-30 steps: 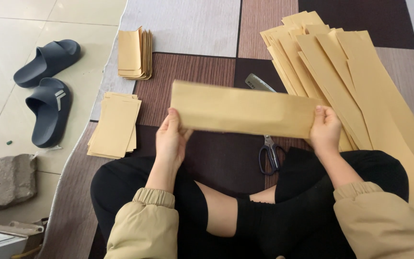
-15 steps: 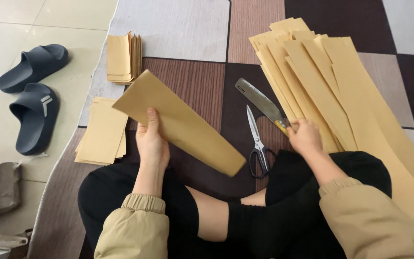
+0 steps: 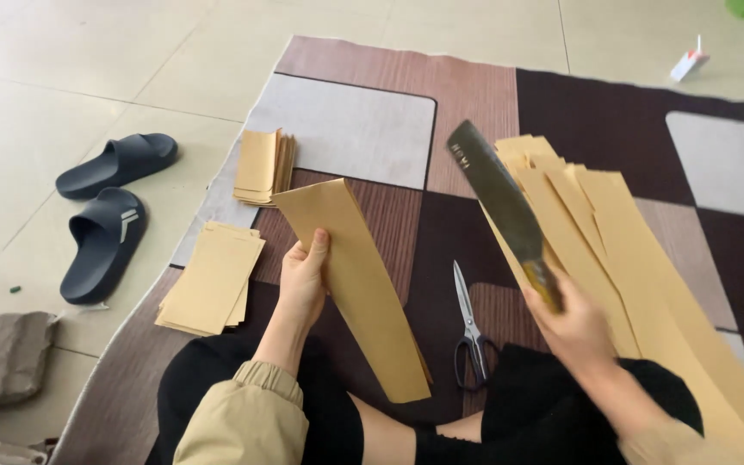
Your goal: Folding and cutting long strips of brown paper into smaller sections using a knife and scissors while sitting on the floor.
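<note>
My left hand [image 3: 304, 280] grips a long folded strip of brown paper [image 3: 359, 284] by its left edge, holding it lengthwise above my lap. My right hand [image 3: 574, 323] holds the handle of a large dark-bladed knife [image 3: 497, 202], whose blade points up and away over the rug. Between my hands, a pair of scissors [image 3: 471, 331] lies on the rug with its handles toward me. A heap of long brown paper strips [image 3: 622, 258] spreads out under and behind my right hand.
Two stacks of cut brown paper pieces lie on the patchwork rug [image 3: 346, 120]: one near my left knee [image 3: 213, 277], one farther back [image 3: 264, 166]. Two dark slippers [image 3: 105, 215] and a grey stone [image 3: 2, 357] sit on the tiled floor at left.
My right hand let go of the paper strip, picked up the knife from the rug and raised it. My left hand swung the strip from crosswise to lengthwise.
</note>
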